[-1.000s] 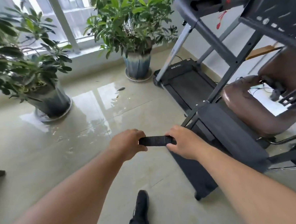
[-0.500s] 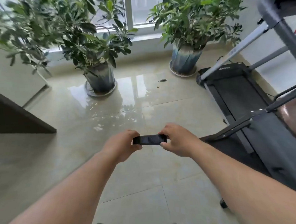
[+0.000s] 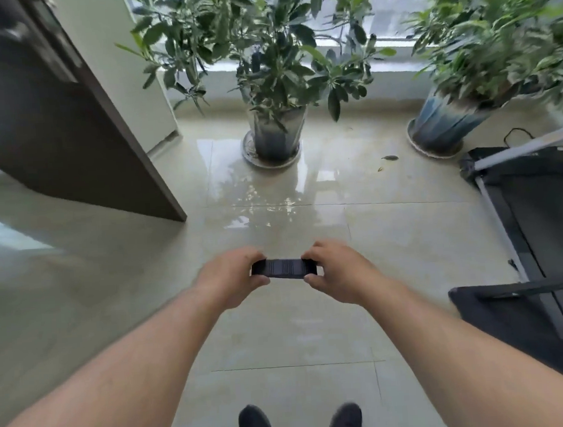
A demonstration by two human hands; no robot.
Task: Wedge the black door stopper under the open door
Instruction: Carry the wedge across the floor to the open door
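Now that the view has swung left, dark open door [image 3: 57, 127] in sight: target found. Black door stopper [image 3: 284, 268] held level, right of door's bottom corner, well apart; left hand [image 3: 233, 276] and right hand [image 3: 338, 270] fingers pinching its ends. Glossy tiled floor [image 3: 312, 326]; potted plants [image 3: 273, 83] beyond door, treadmill [image 3: 534, 200] far right

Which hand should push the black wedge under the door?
Probably the left hand. The dark door stands open on that side, and both hands, right hand too, grip the door stopper by its ends.
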